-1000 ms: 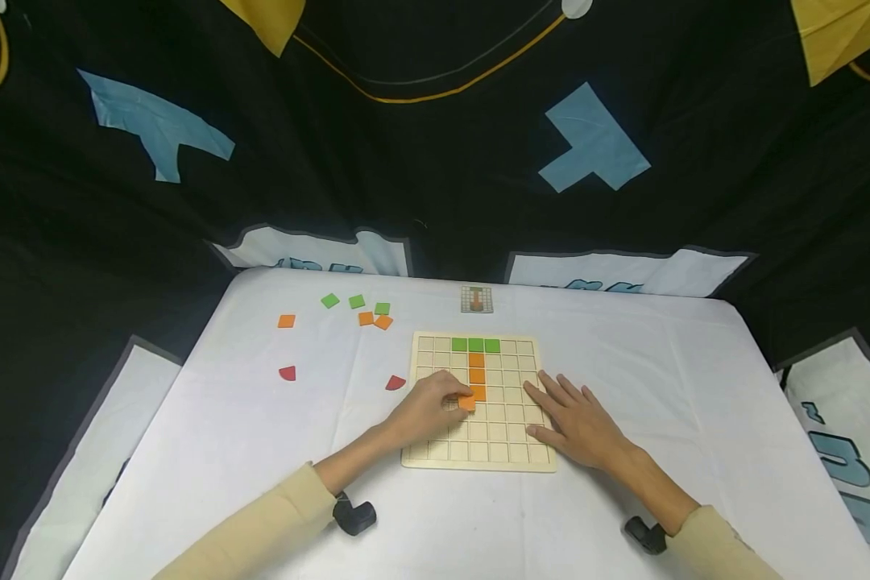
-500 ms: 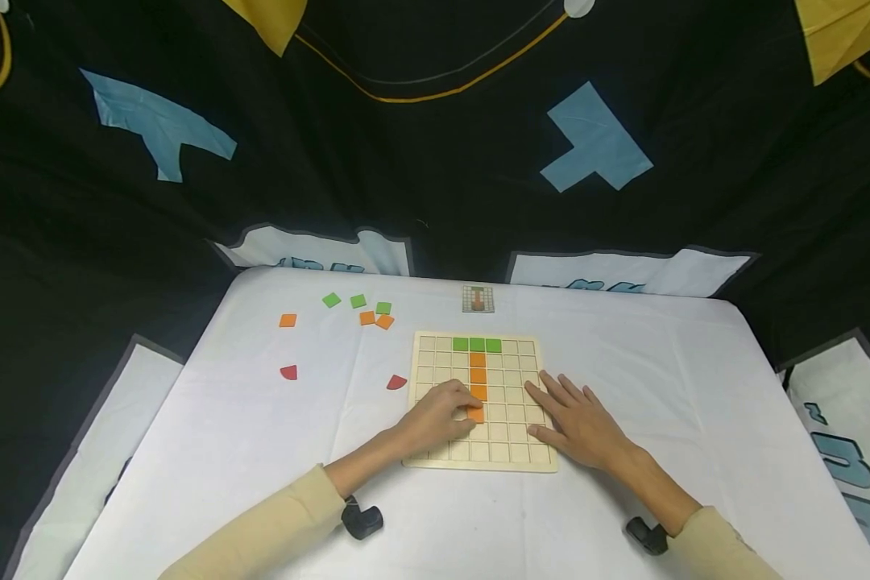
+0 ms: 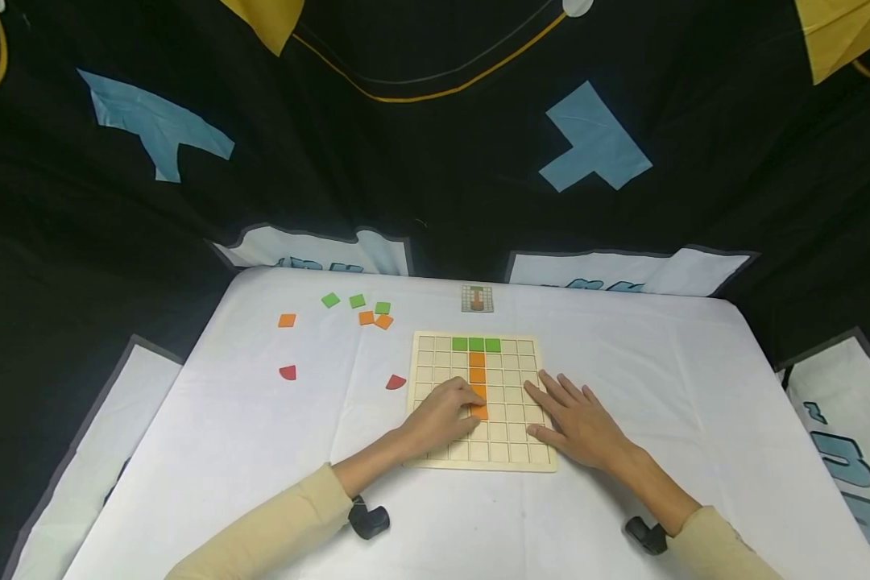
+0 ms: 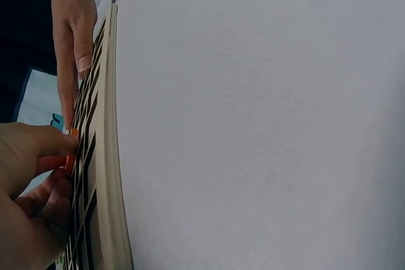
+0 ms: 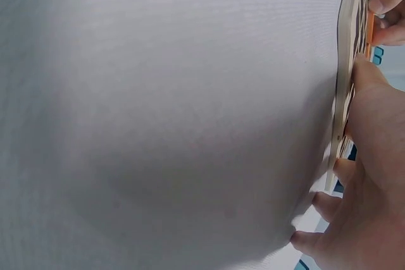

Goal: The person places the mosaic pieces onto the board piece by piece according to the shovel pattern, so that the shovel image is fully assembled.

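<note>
A wooden grid board lies on the white table. Three green tiles fill its top row, and a column of orange tiles runs down from them. My left hand pinches an orange tile at the cell just under that column; the same tile shows at my fingertips in the left wrist view. My right hand lies flat with straight fingers on the board's right part. In the right wrist view the board's edge stands beside that hand.
Loose tiles lie at the back left: green ones, orange ones, a single orange one. Two red quarter-rounds lie left of the board. A small picture card sits behind it. Dark cloth surrounds the table.
My left hand has carried the orange tile right and down, from beside the column to the cell below it. My right hand has stayed still.
</note>
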A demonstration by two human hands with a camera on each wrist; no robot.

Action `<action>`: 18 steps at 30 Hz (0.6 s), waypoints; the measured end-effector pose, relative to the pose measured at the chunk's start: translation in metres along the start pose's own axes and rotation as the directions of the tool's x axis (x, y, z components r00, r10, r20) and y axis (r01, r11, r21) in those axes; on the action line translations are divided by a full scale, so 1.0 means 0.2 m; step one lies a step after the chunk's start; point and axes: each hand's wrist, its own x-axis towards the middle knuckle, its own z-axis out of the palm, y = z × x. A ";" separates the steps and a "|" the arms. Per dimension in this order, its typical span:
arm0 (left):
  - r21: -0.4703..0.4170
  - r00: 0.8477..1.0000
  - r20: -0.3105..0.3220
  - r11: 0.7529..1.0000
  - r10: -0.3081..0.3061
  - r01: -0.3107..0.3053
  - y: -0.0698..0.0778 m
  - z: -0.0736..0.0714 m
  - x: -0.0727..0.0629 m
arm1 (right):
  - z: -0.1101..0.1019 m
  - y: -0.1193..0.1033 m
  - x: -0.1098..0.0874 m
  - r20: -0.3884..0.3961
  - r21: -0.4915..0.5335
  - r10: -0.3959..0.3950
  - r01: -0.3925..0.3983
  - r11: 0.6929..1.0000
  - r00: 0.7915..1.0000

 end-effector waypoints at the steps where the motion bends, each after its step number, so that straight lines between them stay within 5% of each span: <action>1: -0.003 1.000 -0.004 1.000 -0.001 0.001 0.00 0.00 0.00 | 0.00 0.00 0.00 0.001 0.000 0.001 -0.001 1.000 1.000; 18: -0.011 1.000 -0.015 1.000 -0.017 0.017 0.01 0.00 0.00 | -0.01 0.00 0.00 0.010 0.010 0.000 0.000 1.000 1.000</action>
